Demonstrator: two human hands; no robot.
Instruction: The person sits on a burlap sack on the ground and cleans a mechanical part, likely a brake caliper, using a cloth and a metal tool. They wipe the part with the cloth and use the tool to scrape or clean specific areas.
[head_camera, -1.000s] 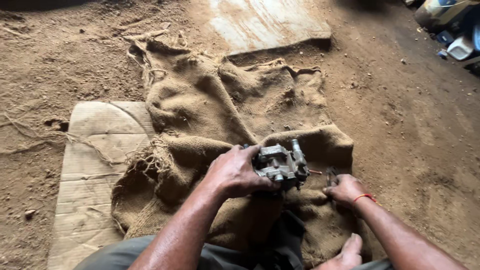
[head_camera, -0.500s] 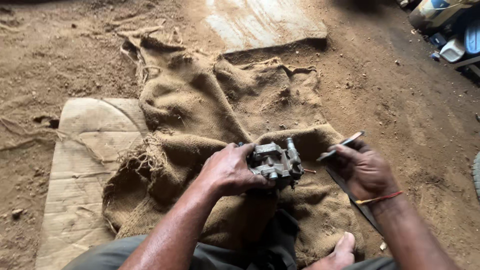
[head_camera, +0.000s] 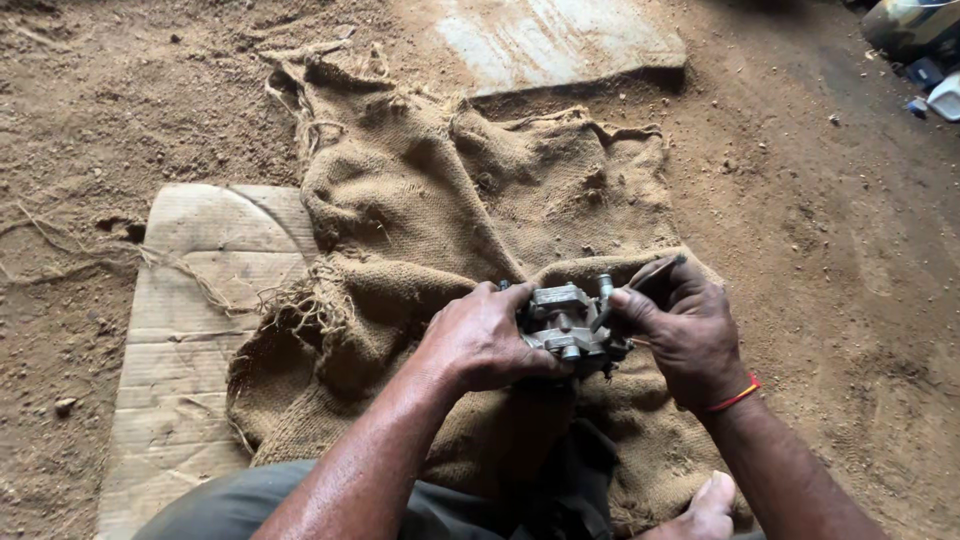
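My left hand grips a small grey metal engine part, blocky with short tubes sticking out, just above a rumpled burlap sack. My right hand holds a thin dark metal tool, its lower end set against the right side of the part. Both hands meet over the near middle of the sack. A toe shows at the bottom edge.
A flattened cardboard sheet lies under the sack's left side on a dirt floor. A pale flat slab lies beyond the sack. Scrap items sit at the top right corner.
My right hand rose from the sack holding the thin tool, then moved left and brought it against the metal part. My left hand kept its grip on the part.
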